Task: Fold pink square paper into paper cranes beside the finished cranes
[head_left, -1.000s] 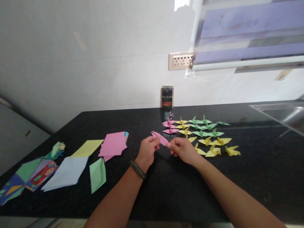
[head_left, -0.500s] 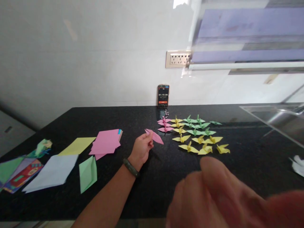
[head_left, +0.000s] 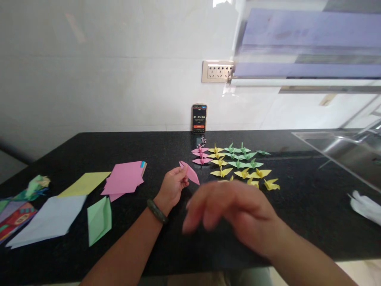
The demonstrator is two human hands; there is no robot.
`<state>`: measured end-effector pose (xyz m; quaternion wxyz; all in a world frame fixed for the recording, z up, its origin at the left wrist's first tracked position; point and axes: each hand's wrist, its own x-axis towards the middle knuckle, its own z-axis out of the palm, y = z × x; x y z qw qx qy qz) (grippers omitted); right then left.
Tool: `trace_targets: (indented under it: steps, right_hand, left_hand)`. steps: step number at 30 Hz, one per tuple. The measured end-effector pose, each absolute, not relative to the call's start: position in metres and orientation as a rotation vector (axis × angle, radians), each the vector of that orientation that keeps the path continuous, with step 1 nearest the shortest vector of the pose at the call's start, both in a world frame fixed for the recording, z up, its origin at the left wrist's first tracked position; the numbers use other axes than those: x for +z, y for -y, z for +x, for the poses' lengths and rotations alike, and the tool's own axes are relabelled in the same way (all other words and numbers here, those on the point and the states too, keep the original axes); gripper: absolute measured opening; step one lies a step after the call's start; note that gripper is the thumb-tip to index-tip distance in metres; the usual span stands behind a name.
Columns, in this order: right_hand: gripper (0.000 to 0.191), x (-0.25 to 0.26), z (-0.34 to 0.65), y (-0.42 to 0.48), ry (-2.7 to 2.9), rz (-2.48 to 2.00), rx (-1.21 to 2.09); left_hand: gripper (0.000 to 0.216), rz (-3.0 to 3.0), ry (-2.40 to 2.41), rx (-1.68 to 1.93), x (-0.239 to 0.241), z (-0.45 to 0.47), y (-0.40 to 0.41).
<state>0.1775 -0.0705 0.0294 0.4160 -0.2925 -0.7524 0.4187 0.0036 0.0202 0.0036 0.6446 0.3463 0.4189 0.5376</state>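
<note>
My left hand [head_left: 172, 184], with a dark bangle on its wrist, pinches a folded pink origami paper [head_left: 191, 174] between thumb and fingers. Its pointed end sticks out to the right, above the dark counter. Close to the camera, my right hand [head_left: 232, 210] hangs in the air, slightly blurred. Its fingers are bent, loosely apart, and hold nothing. Beyond it stand finished paper cranes in rows: pink cranes [head_left: 201, 160], yellow cranes [head_left: 221, 172] and green cranes [head_left: 237, 164]. The right hand hides part of the nearest yellow ones.
Left of my hands lie pink paper sheets [head_left: 123, 177], a yellow sheet [head_left: 85, 184], white sheets [head_left: 52, 218] and a folded green paper [head_left: 99, 220]. A phone [head_left: 199, 118] showing a timer leans on the wall. At right are a sink [head_left: 324, 147] and a crumpled white item [head_left: 364, 204].
My right hand has moved left and away from the camera, its closed fingers loosening. My left hand keeps hold of the pink paper. The view has shifted slightly right.
</note>
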Motion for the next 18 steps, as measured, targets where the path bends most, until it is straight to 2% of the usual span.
trace_targets:
  steps: [2,5,9,14,18]
  right_hand:
    - [0.018,0.063,0.168,0.012,2.027,-0.805,0.776]
    - [0.013,0.050,0.165,-0.019,2.120,-0.899,0.518]
    - [0.009,0.016,0.168,-0.013,2.028,-0.957,0.640]
    - [0.009,0.021,0.168,-0.011,1.981,-0.925,0.844]
    - [0.021,0.022,0.171,-0.013,2.041,-0.826,0.858]
  left_hand:
    - [0.028,0.798,-0.908,1.194,0.004,0.004,-0.018]
    - [0.027,0.799,-0.853,1.128,0.003,0.005,-0.017]
    - [0.025,0.828,-0.859,1.106,0.001,0.005,-0.017]
    - [0.025,0.904,-0.925,1.080,0.000,0.005,-0.017]
    - [0.022,0.868,-0.929,1.070,0.000,0.007,-0.016]
